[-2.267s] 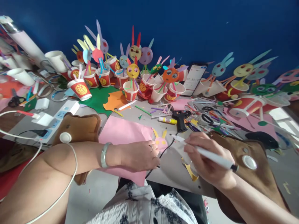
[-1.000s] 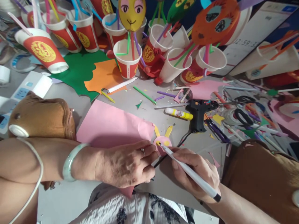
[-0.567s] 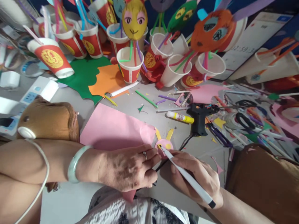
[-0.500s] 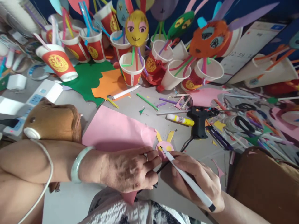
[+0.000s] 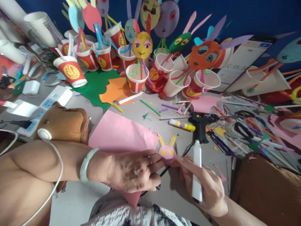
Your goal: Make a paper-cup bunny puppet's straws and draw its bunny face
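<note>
A small pink paper face (image 5: 166, 152) with yellow ears and two yellow eye spots lies between my hands. My left hand (image 5: 135, 171) rests palm down, its fingertips at the left edge of the face, over the pink sheet (image 5: 122, 131). Its fingers are close together; what they press is hidden. My right hand (image 5: 204, 185) is closed around a white marker (image 5: 197, 172), which stands nearly upright with its tip pointing away from me. The right forefinger touches the lower right edge of the face.
Paper cups with face figures (image 5: 137, 77) line the back. A black glue gun (image 5: 201, 125) and glue stick (image 5: 182, 125) lie beyond my right hand. Scraps and straws cover the right side. A brown pouch (image 5: 63, 124) and power strip (image 5: 48, 103) sit left.
The marker's tip has lifted off the pink face, and the marker has swung more upright. My right forefinger now touches the face's edge. The camera view has shifted slightly.
</note>
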`<state>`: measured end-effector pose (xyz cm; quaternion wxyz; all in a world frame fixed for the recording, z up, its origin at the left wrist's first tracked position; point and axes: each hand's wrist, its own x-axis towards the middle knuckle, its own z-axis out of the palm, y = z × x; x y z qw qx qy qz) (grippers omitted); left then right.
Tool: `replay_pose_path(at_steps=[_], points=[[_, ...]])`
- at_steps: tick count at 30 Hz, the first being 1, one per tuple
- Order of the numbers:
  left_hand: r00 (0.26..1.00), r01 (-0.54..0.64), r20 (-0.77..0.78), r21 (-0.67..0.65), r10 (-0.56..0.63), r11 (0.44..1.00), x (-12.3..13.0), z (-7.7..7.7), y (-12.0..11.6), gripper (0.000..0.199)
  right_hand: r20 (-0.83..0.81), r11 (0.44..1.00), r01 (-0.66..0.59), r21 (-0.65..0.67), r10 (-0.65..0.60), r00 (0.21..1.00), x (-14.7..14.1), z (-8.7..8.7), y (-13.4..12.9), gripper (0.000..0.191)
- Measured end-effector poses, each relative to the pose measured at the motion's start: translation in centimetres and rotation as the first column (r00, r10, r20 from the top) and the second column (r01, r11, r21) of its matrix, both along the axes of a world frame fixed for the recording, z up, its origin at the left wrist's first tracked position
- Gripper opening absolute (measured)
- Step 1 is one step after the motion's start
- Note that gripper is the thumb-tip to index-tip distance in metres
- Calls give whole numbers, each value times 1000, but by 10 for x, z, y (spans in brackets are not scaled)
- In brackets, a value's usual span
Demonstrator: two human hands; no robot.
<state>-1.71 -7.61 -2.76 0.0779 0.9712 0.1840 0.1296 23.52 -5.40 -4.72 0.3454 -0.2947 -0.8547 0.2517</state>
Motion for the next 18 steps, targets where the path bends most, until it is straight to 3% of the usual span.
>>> replay_pose_path(at_steps=[4,14,18], points=[[1000,22,4,1,-22,1000,0,0,0,24,-53,994,-10,104,16,998,-13,9,7,27],[998,50,-25,53,-49,997,-2,5,2,25,-48,997,-65,-28,64,997,0,6,2,20],[999,48,-24,-14,-49,999,-1,2,2,24,-37,996,-80,-50,78,996,5,3,4,39]])
